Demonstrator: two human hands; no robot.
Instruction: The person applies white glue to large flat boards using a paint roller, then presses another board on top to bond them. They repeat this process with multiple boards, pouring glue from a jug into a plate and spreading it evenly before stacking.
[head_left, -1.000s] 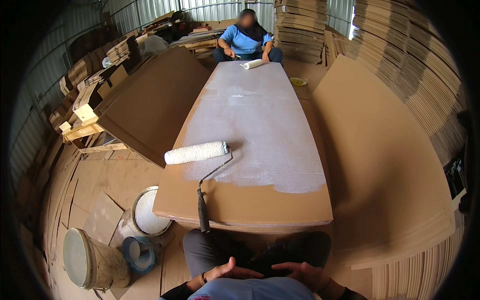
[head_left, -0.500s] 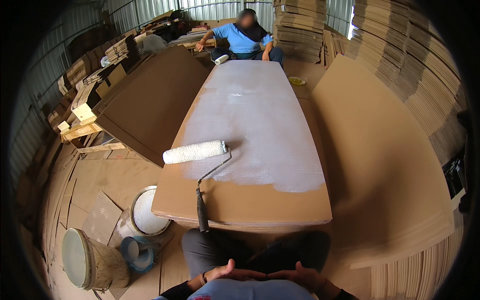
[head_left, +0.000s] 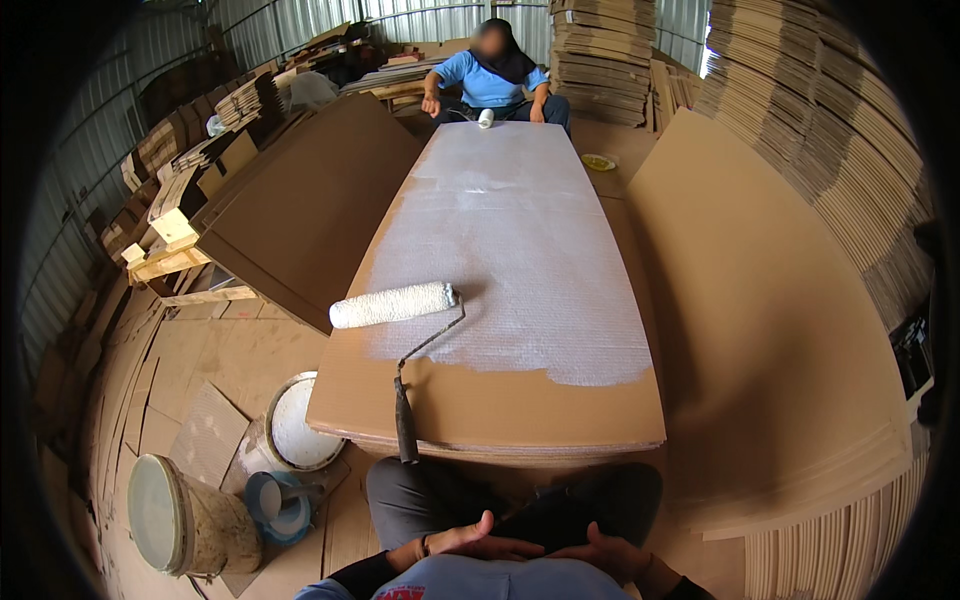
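Both of my hands rest at my lap with nothing in them. My left hand point(head_left: 462, 543) has its thumb raised and its fingers stretched toward the right one. My right hand point(head_left: 607, 556) mirrors it, fingers straight, the fingertips of the two nearly meeting. Ahead of my knees stands a stack of cardboard sheets point(head_left: 500, 405), its top sheet mostly coated with wet-looking white paint point(head_left: 520, 270) and bare brown at the near end. A paint roller point(head_left: 395, 305) with a white sleeve lies across the sheet, its dark handle jutting past the near edge, untouched.
A co-worker point(head_left: 490, 80) sits at the far end, holding a smaller roller point(head_left: 486, 118). Buckets point(head_left: 160, 515) and a blue container point(head_left: 280, 510) stand at lower left. Large cardboard sheets lean left point(head_left: 310, 190) and lie right point(head_left: 760, 320). Tall cardboard stacks point(head_left: 600, 60) line the back.
The co-worker's roller has moved right, from beside the far left corner onto the sheet's far end. My hands stay almost still; the view has shifted slightly.
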